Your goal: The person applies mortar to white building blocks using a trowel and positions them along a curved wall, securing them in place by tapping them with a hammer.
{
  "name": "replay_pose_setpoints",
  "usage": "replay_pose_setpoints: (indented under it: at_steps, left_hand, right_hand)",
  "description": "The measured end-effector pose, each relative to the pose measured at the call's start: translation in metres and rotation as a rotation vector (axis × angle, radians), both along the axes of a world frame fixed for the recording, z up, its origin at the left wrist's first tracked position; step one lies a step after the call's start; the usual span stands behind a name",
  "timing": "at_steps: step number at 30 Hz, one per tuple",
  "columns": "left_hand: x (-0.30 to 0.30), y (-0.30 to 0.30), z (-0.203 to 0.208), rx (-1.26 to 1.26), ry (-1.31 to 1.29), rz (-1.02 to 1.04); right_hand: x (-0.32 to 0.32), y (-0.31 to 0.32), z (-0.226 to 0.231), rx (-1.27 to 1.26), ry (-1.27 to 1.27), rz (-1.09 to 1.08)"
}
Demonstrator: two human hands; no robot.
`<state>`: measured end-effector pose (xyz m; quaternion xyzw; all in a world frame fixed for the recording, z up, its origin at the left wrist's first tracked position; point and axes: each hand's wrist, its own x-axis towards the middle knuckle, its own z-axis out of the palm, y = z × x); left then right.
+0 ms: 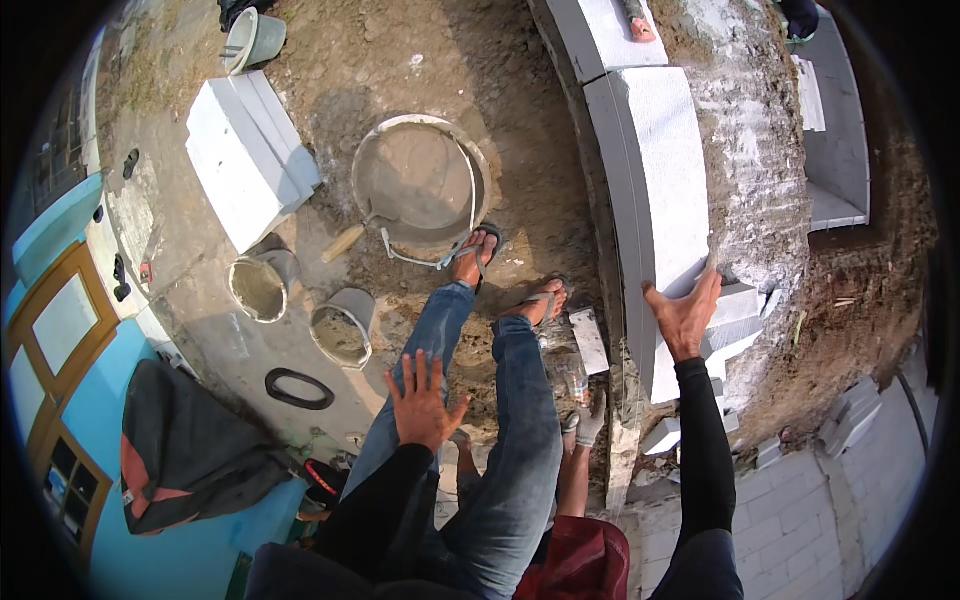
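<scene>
My left hand [424, 408] is held over my jeans leg, fingers spread, with nothing in it. On the right, my right hand [686, 318] rests on the near part of a long white block [655, 170], its thumb and fingers spread apart on the surface. The block lies in a row along a low wall, with a thin string beside its left edge. Smaller white block pieces [735, 310] lie just right of that hand. A round tub [488, 185] of grey mortar stands ahead of my feet. The wooden handle of a trowel [343, 243] sticks out over its rim.
Two buckets [262, 287] stand left of my legs, and a third bucket [262, 40] is at the far left. White blocks [245, 160] are stacked beside the tub. A dark cover [190, 450] lies near the blue wall. Another person's red clothing [585, 560] shows below me.
</scene>
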<state>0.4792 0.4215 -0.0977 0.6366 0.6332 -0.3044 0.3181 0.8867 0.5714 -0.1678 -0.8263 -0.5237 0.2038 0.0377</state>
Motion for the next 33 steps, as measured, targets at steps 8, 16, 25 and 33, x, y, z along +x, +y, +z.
replay_pose_setpoints:
  at_steps: [8, 16, 25, 33]
  left_hand:
    - [0.001, 0.007, 0.0, -0.041, -0.001, 0.012]
    - [0.0, 0.01, -0.002, -0.026, 0.018, -0.01]
    - [-0.001, 0.014, -0.002, -0.019, 0.03, 0.004]
    - [-0.001, 0.014, -0.004, -0.051, 0.054, -0.001]
  right_hand:
    - [-0.007, 0.004, 0.002, -0.027, -0.026, 0.012]
    - [-0.01, 0.004, 0.007, -0.057, -0.019, 0.026]
    - [-0.011, 0.006, 0.007, -0.108, -0.001, 0.014]
    - [-0.011, 0.009, 0.009, -0.16, 0.002, 0.01]
